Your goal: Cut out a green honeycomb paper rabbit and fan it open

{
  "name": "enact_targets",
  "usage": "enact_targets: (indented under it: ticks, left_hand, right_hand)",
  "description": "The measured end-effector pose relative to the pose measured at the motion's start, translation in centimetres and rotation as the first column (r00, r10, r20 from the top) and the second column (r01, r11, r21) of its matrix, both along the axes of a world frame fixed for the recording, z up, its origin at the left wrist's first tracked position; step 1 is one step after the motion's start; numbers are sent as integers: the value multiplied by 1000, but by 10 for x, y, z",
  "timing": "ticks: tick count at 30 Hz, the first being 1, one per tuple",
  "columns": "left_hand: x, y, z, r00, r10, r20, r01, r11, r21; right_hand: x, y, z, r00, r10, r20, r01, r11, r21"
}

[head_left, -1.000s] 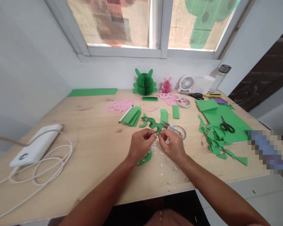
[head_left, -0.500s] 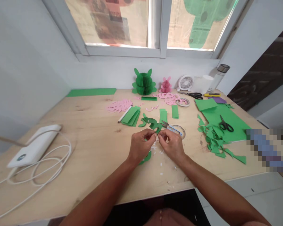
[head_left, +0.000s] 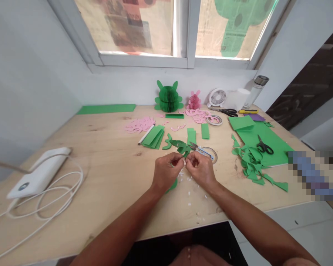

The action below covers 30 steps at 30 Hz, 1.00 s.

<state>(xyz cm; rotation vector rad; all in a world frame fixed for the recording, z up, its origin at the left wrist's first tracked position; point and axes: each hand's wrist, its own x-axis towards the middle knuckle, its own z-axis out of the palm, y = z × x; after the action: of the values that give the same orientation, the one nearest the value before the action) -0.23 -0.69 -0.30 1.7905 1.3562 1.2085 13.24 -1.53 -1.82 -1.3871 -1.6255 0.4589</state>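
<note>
Far tip shifted slightly rightward since earlier: curled, wavy green paper cutout (head_left: 180, 144), near end pinched in both hands (head_left: 166, 168).

pale knotty wood bench (head_left: 111, 170): smooth, matt | curved green paper cutout (head_left: 180, 144): matt | white oblong plastic case (head_left: 40, 171): smooth, semi-matt

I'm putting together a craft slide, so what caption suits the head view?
Left hand and right hand meet at a green paper cutout over a wooden table.

A wooden table (head_left: 111, 173) meets a white wall (head_left: 122, 85) under bright windows (head_left: 158, 33).
</note>
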Motion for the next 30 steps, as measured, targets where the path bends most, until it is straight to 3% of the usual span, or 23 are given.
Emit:
enact_targets:
  ticks: [10, 19, 24, 30]
  left_hand:
    - [1, 2, -1, 991, -18, 132, 31, 995, -97]
    - [2, 6, -8, 950, -8, 311, 79, 973, -217]
    - [2, 7, -7, 938, 12, 346, 81, 964, -254]
    - [0, 7, -8, 931, 13, 364, 90, 960, -264]
  right_hand:
    - [-1, 2, 2, 979, 0, -206, -28, 991, -133]
    - [-2, 7, 1, 839, -19, -544, -159, 947, -279]
    - [-1, 10, -3, 803, -36, -595, -178, 938, -297]
    - [1, 8, -1, 824, -42, -566, -155, 943, -296]
